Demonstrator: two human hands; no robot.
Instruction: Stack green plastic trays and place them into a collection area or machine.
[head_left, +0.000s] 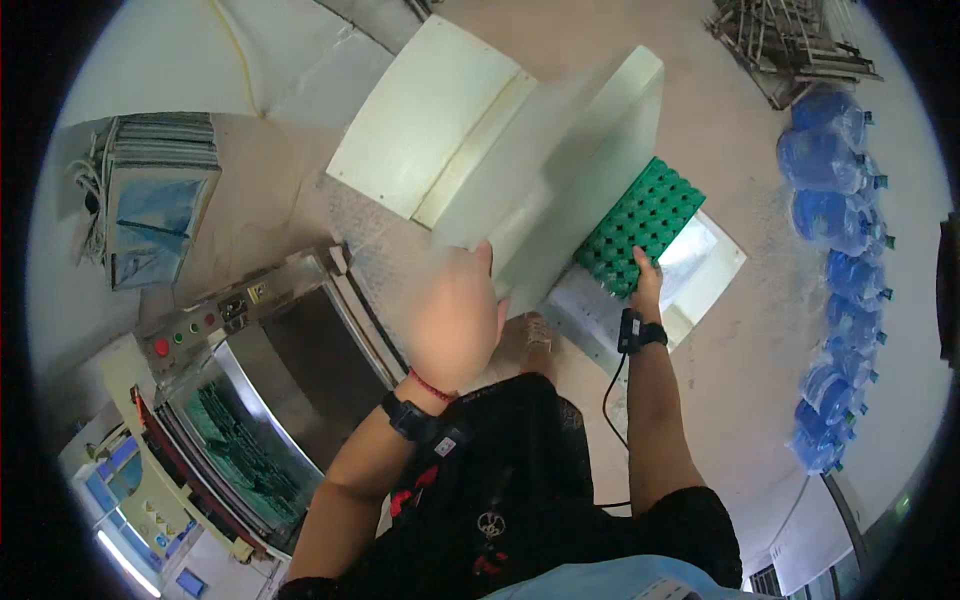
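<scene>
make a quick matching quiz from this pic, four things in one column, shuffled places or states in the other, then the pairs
1. green bumpy tray
2. blue jugs
3. red button
4. left hand

A. on the control panel
B. has a red bracelet at its wrist
C. touched by the right hand
D. lined up at the picture's right

Pairs: 1-C, 2-D, 3-A, 4-B

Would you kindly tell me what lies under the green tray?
A shiny metal surface shows on two sides of the green tray, whose near end the right hand holds. What lies beneath the tray is covered, and I cannot tell whether the two touch.
</scene>
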